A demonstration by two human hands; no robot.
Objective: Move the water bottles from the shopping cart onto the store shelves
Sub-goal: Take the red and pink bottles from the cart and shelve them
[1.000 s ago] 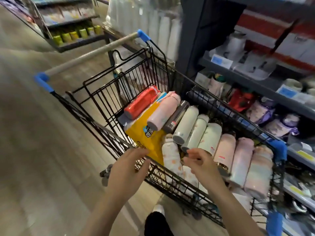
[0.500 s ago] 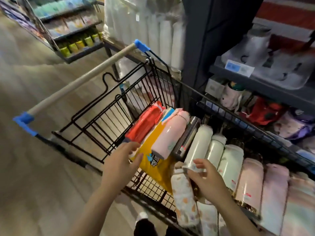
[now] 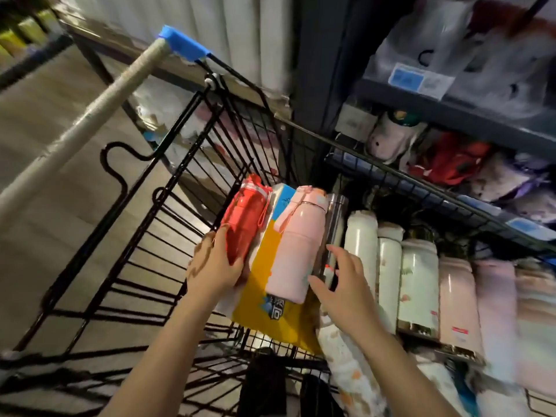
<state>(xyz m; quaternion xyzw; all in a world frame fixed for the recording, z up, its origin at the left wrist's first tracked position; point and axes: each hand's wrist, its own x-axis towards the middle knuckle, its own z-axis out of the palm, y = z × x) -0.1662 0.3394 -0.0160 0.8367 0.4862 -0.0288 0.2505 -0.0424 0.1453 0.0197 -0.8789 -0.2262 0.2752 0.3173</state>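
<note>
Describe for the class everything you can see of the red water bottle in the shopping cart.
The red bottle looks like glossy plastic or coated metal, with a lid of the same red and a thin red loop strap hanging down its right side. It lies on its side in the black wire cart, lid end pointing away from the person, resting on a yellow package, left of a pink bottle. The left hand grips its base end, fingers curled round it.

Bare forearms, no sleeves, dark trousers [image 3: 261, 383]
</note>
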